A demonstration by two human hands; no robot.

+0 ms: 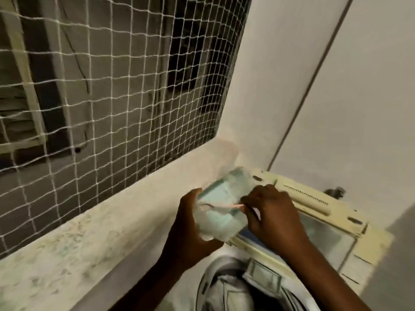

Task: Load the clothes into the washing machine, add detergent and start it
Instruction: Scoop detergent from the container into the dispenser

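Observation:
My left hand (pixel 190 223) grips a clear plastic container of pale blue-green detergent powder (pixel 221 205), tilted above the washer. My right hand (pixel 269 212) pinches a small pinkish scoop (pixel 233 206) whose end reaches into the container's open mouth. Below the hands is the open tub of a top-loading washing machine (pixel 314 205), cream-coloured and yellowed, with its lid raised against the wall. Pale grey clothes (pixel 235 290) lie inside the tub. The picture is blurred by motion.
A speckled stone ledge (pixel 78 239) runs along the left, below a window covered by white netting (pixel 112 86). White walls (pixel 359 97) stand behind and to the right of the machine. A small dark fitting (pixel 334 191) is on the wall behind the lid.

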